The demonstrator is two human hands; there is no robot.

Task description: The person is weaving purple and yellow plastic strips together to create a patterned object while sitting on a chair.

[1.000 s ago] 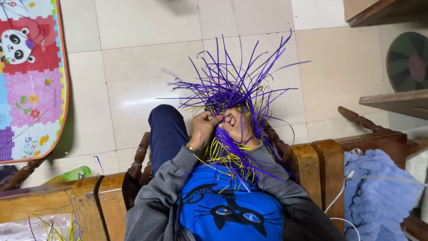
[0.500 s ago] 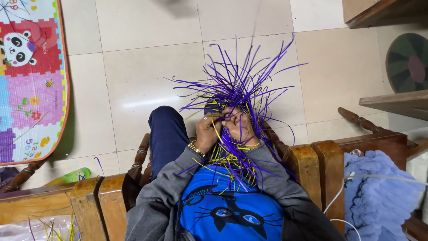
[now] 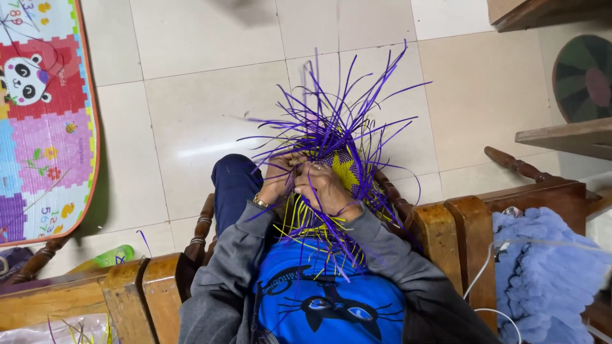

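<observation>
Cream floor tiles [image 3: 191, 95] fill most of the view, with a bright foam play mat [image 3: 38, 114] patched in red, pink and blue lying at the far left. Below them runs a wooden bench [image 3: 446, 229] with carved armrests, where the person sits in a grey sweater [image 3: 217, 280] over a blue shirt [image 3: 325, 299] printed with a black cat. A pale blue fluffy cloth [image 3: 548, 261] is heaped on the bench at the right, and a white cable [image 3: 478, 280] hangs beside it. A round green cushion [image 3: 583, 76] shows at the upper right edge, and a green plastic bottle [image 3: 105, 258] lies on the floor at the lower left.

On the person's lap sits a half-woven basket [image 3: 341, 169] of purple and yellow plastic strips, its loose purple ends fanning up and outward over the tiles. The left hand [image 3: 280, 175], a gold bracelet at its wrist, is closed on strips at the weave's edge. The right hand [image 3: 322, 188] touches it, fingers curled and pinching strips against the woven yellow patch.
</observation>
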